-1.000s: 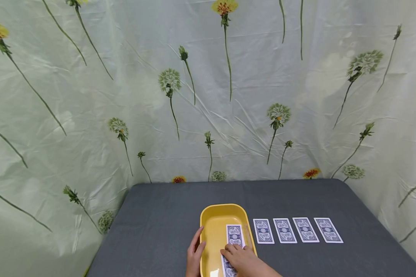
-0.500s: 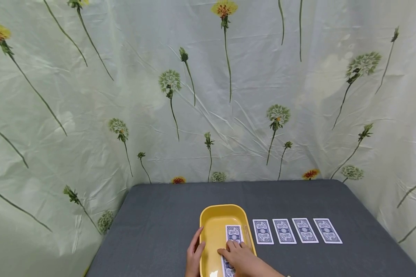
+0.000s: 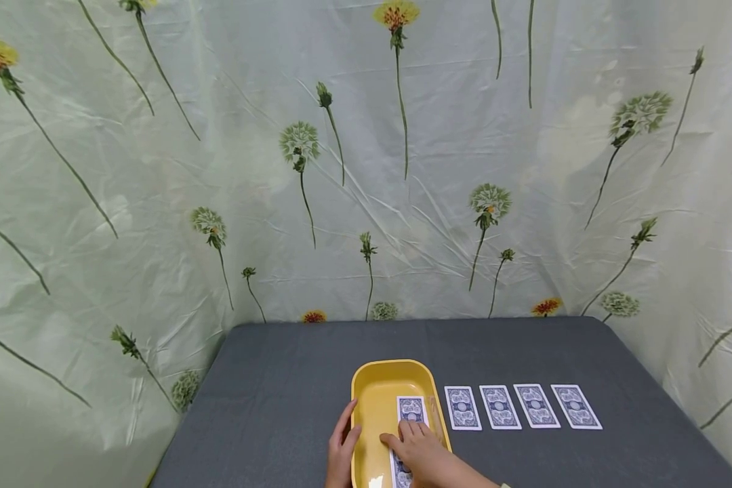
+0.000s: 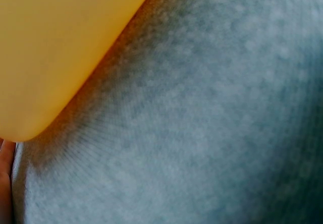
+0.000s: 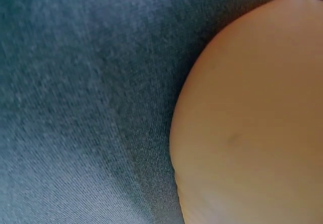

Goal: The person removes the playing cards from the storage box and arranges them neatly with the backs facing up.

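Note:
In the head view, a yellow tray holds two blue-backed playing cards along its right side. The far card shows its upper part; the near card is partly hidden. My right hand lies over where they meet, fingertips on the far card and thumb spread to the left. At the tray's left rim, my left hand holds on with its thumb over the edge. The left wrist view catches the tray's corner and a finger beside it. Mostly bare skin of the right hand fills the right wrist view.
Right of the tray, several more face-down cards lie in a spaced row on the dark grey table cloth. Behind the table hangs a pale curtain with dandelion prints.
My right hand's thumb has spread left, away from its fingers, and the fingers have shifted slightly over the cards. The left hand and tray stay where they were.

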A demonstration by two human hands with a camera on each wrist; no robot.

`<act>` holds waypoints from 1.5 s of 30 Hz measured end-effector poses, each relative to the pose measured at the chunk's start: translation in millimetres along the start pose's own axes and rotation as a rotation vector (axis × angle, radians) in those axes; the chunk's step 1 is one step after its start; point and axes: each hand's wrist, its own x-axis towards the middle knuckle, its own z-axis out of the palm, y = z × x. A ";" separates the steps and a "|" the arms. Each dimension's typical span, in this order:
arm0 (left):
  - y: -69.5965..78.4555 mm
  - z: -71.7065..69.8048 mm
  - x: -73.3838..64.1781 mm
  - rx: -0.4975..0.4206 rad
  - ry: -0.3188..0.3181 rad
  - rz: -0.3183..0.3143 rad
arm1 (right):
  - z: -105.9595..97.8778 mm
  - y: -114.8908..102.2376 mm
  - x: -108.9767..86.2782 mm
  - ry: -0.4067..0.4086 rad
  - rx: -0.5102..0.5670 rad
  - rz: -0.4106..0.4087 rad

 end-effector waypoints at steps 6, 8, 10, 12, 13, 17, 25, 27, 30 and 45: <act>2.3 0.9 0.1 0.001 0.004 0.028 | 1.0 -1.6 -2.9 0.022 0.056 0.036; 2.6 1.4 0.4 0.001 0.005 0.028 | 2.2 -2.4 -4.0 0.042 0.044 0.037; 2.4 1.7 0.7 0.001 0.009 0.026 | 3.9 -3.4 -5.0 0.095 0.009 0.026; 2.1 1.8 0.7 0.009 0.014 0.022 | 5.8 -4.5 -6.0 0.139 -0.017 0.017; 1.9 1.9 0.6 0.013 0.018 0.017 | 6.3 -4.9 -6.4 0.146 -0.017 0.018; 1.3 1.7 0.0 0.017 0.020 0.023 | 7.4 -5.6 -7.3 0.082 0.024 0.061; -0.6 1.5 -1.2 0.004 0.018 0.025 | 9.2 -4.5 -7.0 0.055 -0.023 0.073; 0.0 1.7 -0.9 0.011 0.023 0.015 | 9.3 -4.2 -6.3 0.053 -0.027 0.071; 0.8 1.6 0.0 0.018 0.024 0.018 | 8.1 -3.9 -3.9 0.004 -0.006 0.089; 1.3 0.5 -0.3 -0.017 -0.004 0.011 | 6.2 -9.3 -5.5 0.093 0.190 0.055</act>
